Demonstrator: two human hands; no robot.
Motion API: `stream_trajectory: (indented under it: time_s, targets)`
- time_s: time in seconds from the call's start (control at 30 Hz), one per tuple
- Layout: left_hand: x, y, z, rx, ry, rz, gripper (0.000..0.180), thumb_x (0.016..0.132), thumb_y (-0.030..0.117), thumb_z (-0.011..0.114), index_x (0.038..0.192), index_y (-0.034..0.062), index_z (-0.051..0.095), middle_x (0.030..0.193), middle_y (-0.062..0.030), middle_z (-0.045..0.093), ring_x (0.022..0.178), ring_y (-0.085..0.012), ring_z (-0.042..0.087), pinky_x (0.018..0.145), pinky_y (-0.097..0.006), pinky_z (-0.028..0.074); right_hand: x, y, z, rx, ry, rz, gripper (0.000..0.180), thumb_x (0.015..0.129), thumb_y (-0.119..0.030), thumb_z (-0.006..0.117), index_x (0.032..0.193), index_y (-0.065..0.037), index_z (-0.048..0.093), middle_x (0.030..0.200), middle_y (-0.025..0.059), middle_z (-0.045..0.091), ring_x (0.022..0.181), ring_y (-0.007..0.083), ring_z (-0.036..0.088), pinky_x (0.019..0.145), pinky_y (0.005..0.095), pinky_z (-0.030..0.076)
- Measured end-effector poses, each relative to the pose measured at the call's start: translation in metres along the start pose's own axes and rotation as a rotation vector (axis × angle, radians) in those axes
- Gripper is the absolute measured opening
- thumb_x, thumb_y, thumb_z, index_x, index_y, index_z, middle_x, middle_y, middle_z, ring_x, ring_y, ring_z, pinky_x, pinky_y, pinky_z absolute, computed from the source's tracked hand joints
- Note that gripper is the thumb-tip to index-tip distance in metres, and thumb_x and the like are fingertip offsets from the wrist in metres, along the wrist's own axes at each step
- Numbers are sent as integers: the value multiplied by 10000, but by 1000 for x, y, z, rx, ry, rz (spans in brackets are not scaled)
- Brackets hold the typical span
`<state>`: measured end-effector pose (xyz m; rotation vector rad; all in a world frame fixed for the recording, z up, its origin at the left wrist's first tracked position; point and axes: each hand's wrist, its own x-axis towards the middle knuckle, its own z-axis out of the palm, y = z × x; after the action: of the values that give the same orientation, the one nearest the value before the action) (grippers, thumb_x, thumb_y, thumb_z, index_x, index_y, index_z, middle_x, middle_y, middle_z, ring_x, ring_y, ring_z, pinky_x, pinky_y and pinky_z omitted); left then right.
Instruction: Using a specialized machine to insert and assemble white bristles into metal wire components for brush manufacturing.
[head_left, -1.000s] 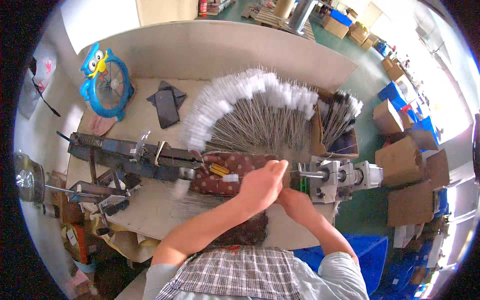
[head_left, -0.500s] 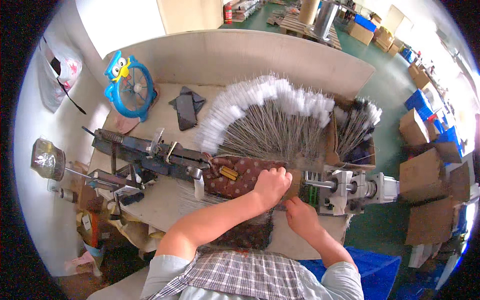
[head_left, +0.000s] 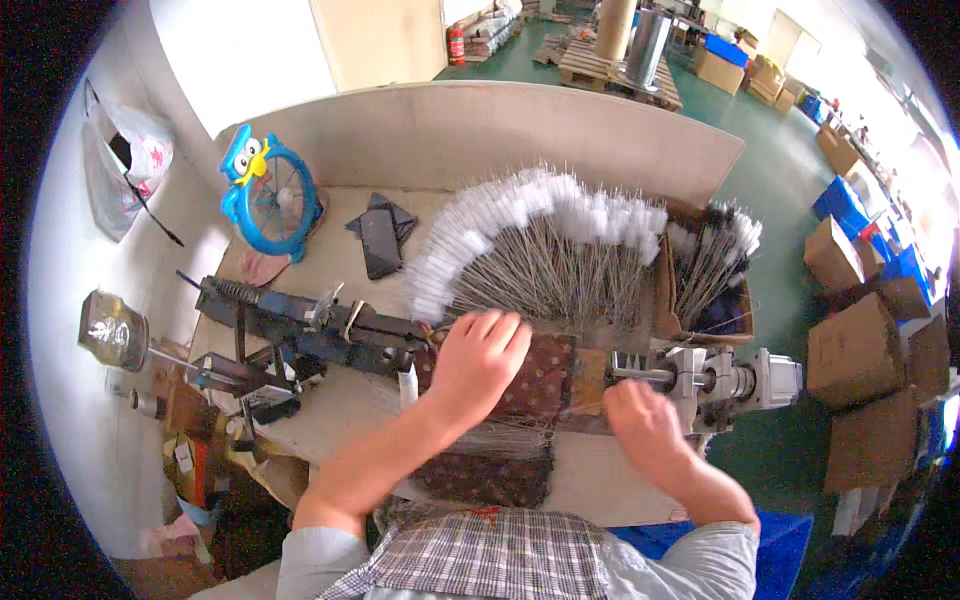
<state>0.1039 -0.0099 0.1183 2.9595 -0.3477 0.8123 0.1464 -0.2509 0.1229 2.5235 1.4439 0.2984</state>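
Thin wires [head_left: 505, 437] lie on the surface [head_left: 600, 472] near me, next to the spotted cloth [head_left: 530, 382]. My left hand [head_left: 482, 360] is over the cloth, my right hand [head_left: 643, 418] beside the metal machine [head_left: 688, 372]. I can't tell if either grip pinches anything. I think I should go gently and keep the wires straight. Earlier, my hands were close together; now they're apart.

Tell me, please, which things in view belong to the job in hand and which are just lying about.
Likely in the job:
- white-tufted wire brushes
- dotted cloth
- silver shaft unit
- dark metal rig

Likely lying about:
- blue fan
- phone-like slab
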Motion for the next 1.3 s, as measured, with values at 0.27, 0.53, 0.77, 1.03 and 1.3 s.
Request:
stream_trajectory:
  time_s: [0.27, 0.53, 0.77, 1.03, 1.3]
  targets:
    - [-85, 8, -62, -344, 350, -168, 200, 685, -36, 662, 877, 15, 637, 828, -72, 622, 727, -222, 599, 656, -316, 484, 43, 54, -2, 299, 188, 268, 225, 706, -123, 589, 927, -79, 601, 803, 76, 582, 755, 263, 599, 637, 348, 496]
    - [-116, 15, -18, -868, 83, -649, 127, 769, 49, 644, 891, 15, 655, 835, -111, 648, 746, -223, 633, 662, -279, 494, 67, 51, -15, 759, -206, 152, 206, 752, -326, 640, 852, -161, 710, 756, 95, 649, 768, 289, 618, 680, 374, 483]
    - [-113, 38, 16, -1414, -146, -952, 172, 815, 112, 646, 943, -3, 649, 845, -36, 653, 763, -96, 604, 686, -256, 488, 87, 31, -5, 702, 26, -47, 148, 694, -271, 694, 767, -144, 712, 656, 44, 617, 664, 237, 568, 613, 356, 464]
    - [-135, -12, 38, -2101, 163, -1702, 288, 874, 340, 552, 834, 63, 624, 668, -6, 554, 610, -125, 537, 589, -271, 459, 161, -48, 12, 873, 97, -210, 153, 781, -257, 552, 750, -146, 652, 716, 125, 619, 708, 329, 612, 640, 435, 494]
    - [-134, -46, -12, -2274, 560, -1390, 313, 870, 389, 535, 777, 113, 649, 601, 0, 516, 679, -159, 515, 582, -322, 430, 184, -82, 3, 811, 17, -96, 151, 759, -270, 592, 757, -140, 670, 666, 126, 608, 664, 325, 602, 601, 428, 473]
